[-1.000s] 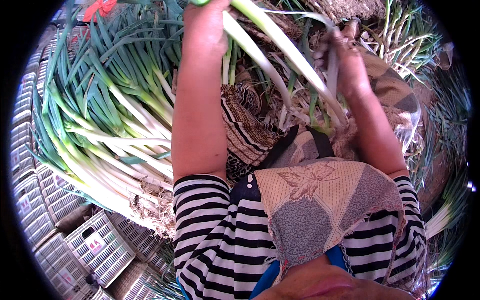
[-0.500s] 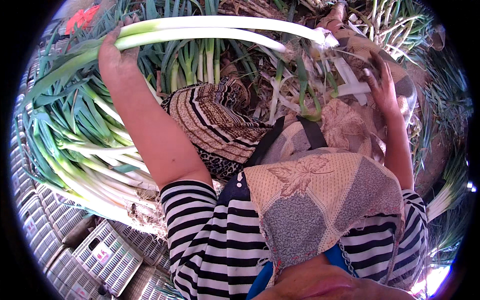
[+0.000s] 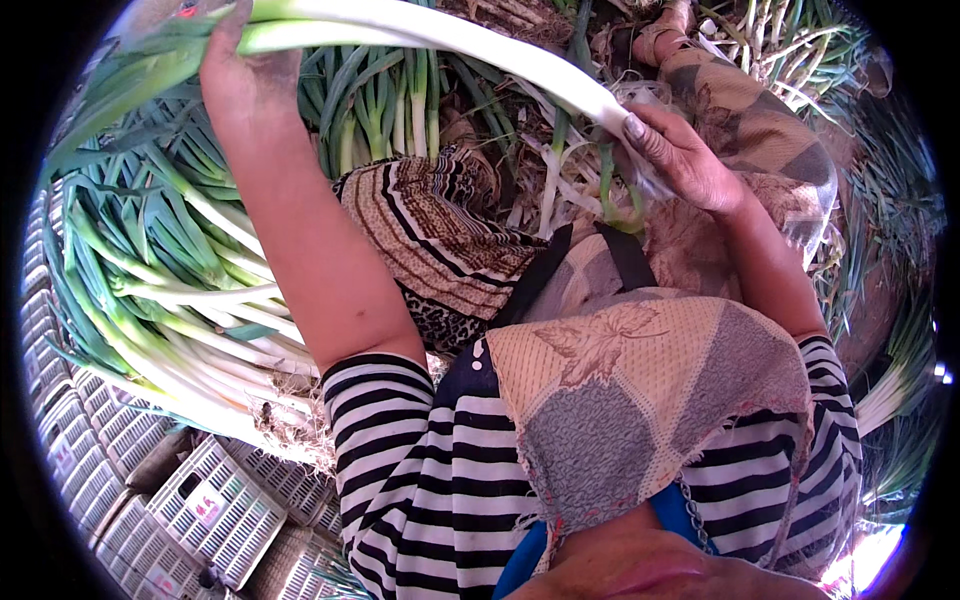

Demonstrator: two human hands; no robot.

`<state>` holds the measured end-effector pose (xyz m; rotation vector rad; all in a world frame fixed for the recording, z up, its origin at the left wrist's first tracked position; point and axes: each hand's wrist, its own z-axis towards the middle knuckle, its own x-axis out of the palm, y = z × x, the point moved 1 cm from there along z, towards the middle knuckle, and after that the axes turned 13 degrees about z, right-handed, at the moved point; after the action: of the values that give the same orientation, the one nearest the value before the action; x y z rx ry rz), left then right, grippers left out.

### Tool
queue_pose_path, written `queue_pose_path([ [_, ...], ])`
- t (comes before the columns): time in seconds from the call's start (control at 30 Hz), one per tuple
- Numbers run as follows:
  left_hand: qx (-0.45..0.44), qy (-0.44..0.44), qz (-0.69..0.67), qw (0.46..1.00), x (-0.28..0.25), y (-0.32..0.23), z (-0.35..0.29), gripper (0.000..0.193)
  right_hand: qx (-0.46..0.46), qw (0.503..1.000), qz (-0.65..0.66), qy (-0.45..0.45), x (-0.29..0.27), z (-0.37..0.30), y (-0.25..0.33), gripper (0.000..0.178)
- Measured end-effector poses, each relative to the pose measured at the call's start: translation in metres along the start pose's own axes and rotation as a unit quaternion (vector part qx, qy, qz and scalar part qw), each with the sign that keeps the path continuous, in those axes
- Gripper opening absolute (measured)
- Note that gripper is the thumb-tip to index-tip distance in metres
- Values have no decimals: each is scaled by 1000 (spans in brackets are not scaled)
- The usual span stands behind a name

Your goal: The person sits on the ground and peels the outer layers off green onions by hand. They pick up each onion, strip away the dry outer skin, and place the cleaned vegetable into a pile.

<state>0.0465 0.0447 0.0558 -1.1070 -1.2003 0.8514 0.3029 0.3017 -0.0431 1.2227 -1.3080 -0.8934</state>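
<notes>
Green onions (image 3: 500, 50) are held up in an arc from eleven to one o'clock, gripped near eleven by the closed left hand (image 3: 250, 78) where the green begins. Their white lower ends are pinched between the thumb and partly hidden fingers of the right hand (image 3: 685, 160), at two. Heaped onions (image 3: 195, 296) are seen at nine, scattered peelings (image 3: 580, 165) at one, a slatted crate (image 3: 245, 525) at eight.
</notes>
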Motion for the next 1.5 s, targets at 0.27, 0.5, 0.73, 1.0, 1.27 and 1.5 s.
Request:
queue_pose_path([
  [0.27, 29, 12, -23, 999, 6, 6, -3, 15, 3, 998, -46, 30, 17, -4, 4, 40],
  [0.5, 28, -95, 14, 995, 3, 15, 2, 14, -1, 989, -143, 33, 21, -14, 15, 33],
  [0.73, 88, 14, 4, 996, 15, 8, -17, 14, 24, 982, -183, 36, 26, -9, 17, 32],
  [1.0, 101, -56, 27, 993, 30, 1, -27, 14, 179, 976, -98, 73, 32, 0, 8, 36],
  [1.27, 95, 52, -23, 994, 3, 0, -3, 13, 202, 978, 34, 48, 29, -10, 9, 39],
  [1.5, 60, -12, -89, 994, 20, 12, 8, 13, 188, 978, 24, 92, 25, -14, 13, 41],
])
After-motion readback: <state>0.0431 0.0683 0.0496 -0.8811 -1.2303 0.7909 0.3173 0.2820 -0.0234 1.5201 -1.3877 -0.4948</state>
